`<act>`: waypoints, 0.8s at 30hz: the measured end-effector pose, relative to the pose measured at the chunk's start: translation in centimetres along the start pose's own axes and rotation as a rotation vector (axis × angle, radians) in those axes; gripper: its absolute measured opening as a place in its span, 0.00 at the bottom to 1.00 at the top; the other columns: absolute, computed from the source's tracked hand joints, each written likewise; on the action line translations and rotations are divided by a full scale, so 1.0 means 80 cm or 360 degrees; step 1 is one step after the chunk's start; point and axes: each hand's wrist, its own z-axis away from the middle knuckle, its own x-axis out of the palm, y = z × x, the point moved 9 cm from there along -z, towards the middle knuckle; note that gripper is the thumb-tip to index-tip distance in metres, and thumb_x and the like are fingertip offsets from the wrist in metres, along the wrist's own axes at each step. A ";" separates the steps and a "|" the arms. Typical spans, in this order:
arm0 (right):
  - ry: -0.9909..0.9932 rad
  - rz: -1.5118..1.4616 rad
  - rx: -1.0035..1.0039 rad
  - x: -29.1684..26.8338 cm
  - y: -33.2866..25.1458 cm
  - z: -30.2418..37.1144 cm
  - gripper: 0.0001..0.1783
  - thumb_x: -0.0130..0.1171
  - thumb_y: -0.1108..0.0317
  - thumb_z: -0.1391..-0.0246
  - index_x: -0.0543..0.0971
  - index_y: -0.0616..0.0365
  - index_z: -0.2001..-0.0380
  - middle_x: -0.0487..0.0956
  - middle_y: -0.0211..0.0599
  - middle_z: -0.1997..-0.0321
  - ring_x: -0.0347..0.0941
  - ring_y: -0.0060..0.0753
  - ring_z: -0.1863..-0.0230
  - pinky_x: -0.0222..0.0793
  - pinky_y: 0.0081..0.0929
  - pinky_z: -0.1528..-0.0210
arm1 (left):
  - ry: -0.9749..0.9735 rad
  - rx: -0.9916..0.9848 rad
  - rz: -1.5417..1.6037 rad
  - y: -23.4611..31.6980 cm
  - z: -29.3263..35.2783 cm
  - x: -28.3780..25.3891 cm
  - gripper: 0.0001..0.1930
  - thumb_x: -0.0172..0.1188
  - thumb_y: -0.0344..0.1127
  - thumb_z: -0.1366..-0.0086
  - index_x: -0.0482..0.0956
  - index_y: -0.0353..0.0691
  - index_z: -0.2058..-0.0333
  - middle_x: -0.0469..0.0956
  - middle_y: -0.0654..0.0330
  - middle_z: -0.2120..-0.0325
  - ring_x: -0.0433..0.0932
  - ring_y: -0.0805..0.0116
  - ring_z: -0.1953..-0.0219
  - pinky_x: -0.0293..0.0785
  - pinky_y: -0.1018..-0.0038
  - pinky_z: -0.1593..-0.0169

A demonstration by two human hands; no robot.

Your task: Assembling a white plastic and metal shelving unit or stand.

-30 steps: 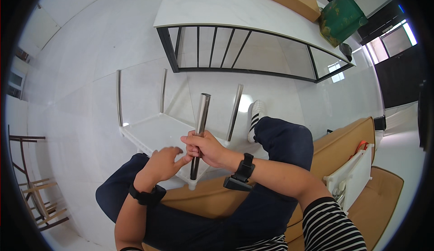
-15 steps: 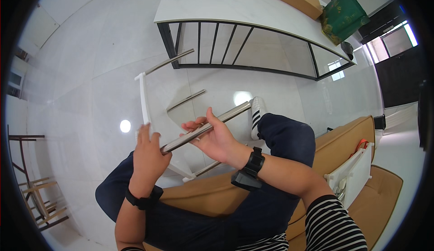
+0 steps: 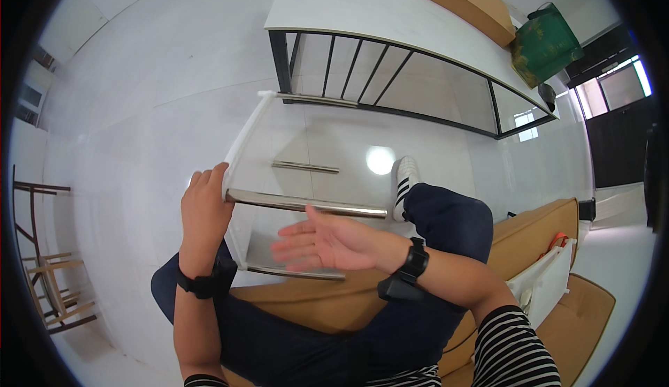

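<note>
A white panel stands on edge in front of me, with shiny metal tubes sticking out from it to the right. My left hand is closed over the panel's edge, beside the base of the nearest metal tube. Just under that tube, my right hand is open, palm up and fingers stretched, slightly blurred and holding nothing. Another metal tube extends from the panel's far corner, and one more tube from its near corner. A further metal tube shows between them.
Ahead is a white-topped table with a black frame, bearing a cardboard box and a green bag. I sit on a tan sofa, where a second white panel lies at right. A wooden stool stands far left.
The panel and its tubes have swung, so the nearest tube now points right instead of up and right. My right hand has come off the tube and dropped below it; my left has shifted slightly left.
</note>
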 end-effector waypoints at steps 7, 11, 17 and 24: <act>0.0711 0.3025 -0.1272 0.078 -0.102 0.088 0.19 0.59 0.65 0.43 0.72 0.64 0.51 0.77 0.45 0.56 0.74 0.38 0.52 0.69 0.32 0.49 | 0.0103 0.0253 0.0193 0.024 -0.018 0.004 0.25 0.65 0.21 0.59 0.76 0.39 0.57 0.77 0.58 0.66 0.72 0.57 0.60 0.72 0.65 0.58; 0.1014 0.2777 -0.0884 -0.009 -0.105 0.082 0.24 0.58 0.60 0.43 0.69 0.64 0.49 0.77 0.44 0.62 0.75 0.42 0.60 0.69 0.37 0.55 | 0.0057 0.0292 0.0231 0.037 -0.026 0.016 0.27 0.65 0.20 0.59 0.75 0.38 0.55 0.76 0.57 0.63 0.72 0.56 0.58 0.72 0.64 0.56; 0.0649 0.1899 -0.0012 -0.057 -0.073 0.050 0.22 0.54 0.62 0.39 0.65 0.67 0.49 0.73 0.35 0.66 0.72 0.23 0.69 0.72 0.25 0.61 | 0.0205 0.0186 0.0303 0.025 -0.035 0.015 0.37 0.67 0.22 0.56 0.66 0.40 0.44 0.67 0.50 0.47 0.68 0.50 0.47 0.70 0.65 0.46; 0.0463 0.1332 -0.0016 -0.075 -0.025 0.018 0.20 0.52 0.65 0.37 0.62 0.65 0.48 0.72 0.32 0.67 0.71 0.23 0.69 0.73 0.25 0.65 | -0.0097 -0.0254 0.0767 -0.009 -0.035 0.079 0.35 0.67 0.31 0.46 0.60 0.43 0.41 0.66 0.46 0.50 0.73 0.44 0.54 0.74 0.59 0.54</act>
